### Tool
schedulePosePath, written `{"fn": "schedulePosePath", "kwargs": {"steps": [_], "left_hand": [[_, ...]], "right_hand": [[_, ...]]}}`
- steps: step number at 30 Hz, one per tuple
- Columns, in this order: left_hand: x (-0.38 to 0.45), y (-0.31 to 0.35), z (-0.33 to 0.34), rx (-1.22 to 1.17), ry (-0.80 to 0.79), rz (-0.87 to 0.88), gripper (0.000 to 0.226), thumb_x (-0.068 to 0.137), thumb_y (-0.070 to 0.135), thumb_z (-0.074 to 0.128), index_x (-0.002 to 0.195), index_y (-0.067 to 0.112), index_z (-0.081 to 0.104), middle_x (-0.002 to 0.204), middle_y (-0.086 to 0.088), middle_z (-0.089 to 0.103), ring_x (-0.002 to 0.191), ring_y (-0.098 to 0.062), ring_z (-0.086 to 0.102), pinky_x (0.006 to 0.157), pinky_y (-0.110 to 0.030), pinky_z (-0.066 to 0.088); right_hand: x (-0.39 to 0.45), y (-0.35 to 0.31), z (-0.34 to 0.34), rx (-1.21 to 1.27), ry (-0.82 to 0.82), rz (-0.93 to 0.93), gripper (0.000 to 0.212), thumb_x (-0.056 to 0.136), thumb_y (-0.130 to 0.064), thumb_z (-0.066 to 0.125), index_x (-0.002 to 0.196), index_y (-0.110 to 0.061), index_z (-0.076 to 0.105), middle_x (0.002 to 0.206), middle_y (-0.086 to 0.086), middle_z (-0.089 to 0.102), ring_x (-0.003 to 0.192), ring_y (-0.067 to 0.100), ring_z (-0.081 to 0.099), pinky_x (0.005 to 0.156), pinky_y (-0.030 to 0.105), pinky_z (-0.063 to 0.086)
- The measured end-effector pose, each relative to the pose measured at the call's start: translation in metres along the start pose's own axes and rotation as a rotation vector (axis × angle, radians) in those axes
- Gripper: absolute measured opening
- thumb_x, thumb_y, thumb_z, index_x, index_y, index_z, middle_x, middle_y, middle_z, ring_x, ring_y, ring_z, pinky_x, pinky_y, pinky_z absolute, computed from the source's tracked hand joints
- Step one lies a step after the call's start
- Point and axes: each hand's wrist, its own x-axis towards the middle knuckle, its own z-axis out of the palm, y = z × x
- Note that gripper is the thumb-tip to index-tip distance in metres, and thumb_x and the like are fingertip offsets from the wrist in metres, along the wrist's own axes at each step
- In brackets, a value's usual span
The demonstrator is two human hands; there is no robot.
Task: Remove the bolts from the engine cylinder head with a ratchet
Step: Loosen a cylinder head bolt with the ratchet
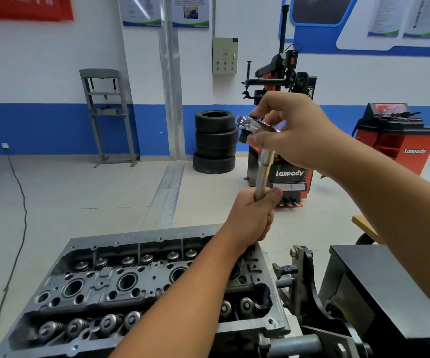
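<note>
Above the cylinder head [136, 282], the left hand [251, 218] grips the extension [263, 174]; the right hand [293, 133] pinches the ratchet [250, 124] on top.

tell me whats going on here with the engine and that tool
A person stands over an engine cylinder head fixed on a work stand, its valve springs exposed. Both hands are raised above its far end, holding a ratchet with a long extension. The left hand grips the lower part of the extension, while the right hand holds the ratchet head at the top. The tool's lower end is hidden behind the left hand, so whether it sits on a bolt cannot be told. Stacked tyres stand behind.
</note>
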Motion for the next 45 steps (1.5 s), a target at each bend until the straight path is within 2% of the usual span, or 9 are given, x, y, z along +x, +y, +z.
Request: {"fn": "schedulePosePath", "kwargs": {"steps": [3, 7, 13, 17, 26, 32, 39, 42, 45], "left_hand": [[-0.001, -0.002, -0.008, -0.099, 0.176, -0.011, 0.051, 0.109, 0.042, 0.052, 0.064, 0.019, 0.039, 0.049, 0.002, 0.033, 0.038, -0.013, 0.026, 0.041, -0.021, 0.023], [-0.002, -0.005, -0.013, -0.180, 0.391, -0.042, 0.047, 0.106, 0.051, 0.052, 0.076, 0.019, 0.034, 0.052, 0.003, 0.030, 0.041, -0.014, 0.025, 0.042, -0.022, 0.026], [-0.013, -0.005, -0.008, -0.070, 0.135, 0.130, 0.063, 0.085, 0.080, 0.035, 0.087, 0.017, 0.041, 0.060, 0.004, 0.035, 0.050, -0.013, 0.031, 0.045, -0.026, 0.030], [-0.015, 0.001, -0.018, 0.018, 0.003, 0.199, 0.038, 0.110, 0.048, 0.037, 0.101, 0.020, 0.061, 0.075, -0.001, 0.060, 0.068, -0.016, 0.056, 0.063, -0.024, 0.049], [-0.014, 0.005, -0.036, -0.018, 0.066, 0.266, 0.002, 0.097, 0.026, 0.069, 0.096, 0.025, 0.071, 0.083, -0.002, 0.071, 0.082, -0.021, 0.069, 0.082, -0.041, 0.061], [-0.014, 0.007, -0.036, -0.005, 0.075, 0.262, 0.003, 0.087, 0.031, 0.076, 0.090, 0.031, 0.074, 0.083, -0.004, 0.074, 0.079, -0.024, 0.074, 0.079, -0.046, 0.064], [-0.013, 0.005, -0.042, -0.073, 0.028, 0.167, 0.025, 0.111, 0.013, 0.045, 0.106, 0.011, 0.069, 0.083, -0.007, 0.069, 0.079, -0.028, 0.071, 0.080, -0.037, 0.061], [-0.012, 0.004, -0.044, -0.044, 0.049, 0.207, 0.010, 0.102, 0.020, 0.063, 0.104, 0.013, 0.069, 0.084, -0.006, 0.073, 0.081, -0.028, 0.074, 0.082, -0.044, 0.063], [-0.011, 0.003, -0.045, -0.006, 0.142, 0.269, 0.024, 0.086, 0.029, 0.077, 0.103, 0.015, 0.068, 0.084, -0.001, 0.075, 0.083, -0.024, 0.076, 0.080, -0.049, 0.065]], "right_hand": [[-0.001, 0.004, -0.004, 0.031, 0.056, 0.052, 0.024, 0.086, -0.025, 0.085, 0.100, -0.028, 0.065, 0.088, 0.000, 0.070, 0.077, 0.027, 0.071, 0.066, 0.041, 0.060], [-0.004, 0.004, -0.006, 0.040, 0.055, 0.094, 0.026, 0.086, -0.025, 0.085, 0.101, -0.027, 0.065, 0.089, 0.006, 0.073, 0.081, 0.034, 0.073, 0.069, 0.045, 0.061], [-0.007, -0.010, -0.003, 0.044, 0.015, 0.095, 0.025, 0.084, -0.025, 0.087, 0.094, -0.028, 0.065, 0.083, 0.003, 0.072, 0.078, 0.038, 0.073, 0.071, 0.054, 0.063], [-0.004, -0.013, -0.009, 0.044, 0.029, 0.102, 0.025, 0.083, -0.028, 0.087, 0.095, -0.029, 0.065, 0.081, 0.002, 0.074, 0.075, 0.033, 0.074, 0.070, 0.054, 0.064], [-0.003, -0.006, -0.018, 0.013, 0.012, 0.115, 0.027, 0.084, -0.030, 0.087, 0.094, -0.032, 0.062, 0.091, 0.008, 0.076, 0.083, 0.033, 0.075, 0.074, 0.053, 0.063], [-0.006, -0.008, -0.015, 0.018, -0.045, 0.090, 0.025, 0.084, -0.031, 0.087, 0.095, -0.030, 0.065, 0.083, 0.005, 0.076, 0.075, 0.030, 0.074, 0.070, 0.043, 0.061], [-0.005, -0.013, -0.017, 0.003, -0.050, 0.092, 0.025, 0.084, -0.032, 0.086, 0.097, -0.030, 0.065, 0.085, 0.006, 0.076, 0.078, 0.032, 0.074, 0.073, 0.050, 0.062], [-0.006, -0.012, -0.015, 0.014, -0.036, 0.103, 0.024, 0.084, -0.033, 0.086, 0.096, -0.031, 0.064, 0.084, 0.006, 0.076, 0.077, 0.033, 0.075, 0.070, 0.050, 0.063], [-0.007, -0.012, -0.015, 0.018, -0.023, 0.112, 0.024, 0.084, -0.032, 0.086, 0.095, -0.031, 0.065, 0.085, 0.007, 0.076, 0.078, 0.034, 0.074, 0.070, 0.050, 0.062]]}}
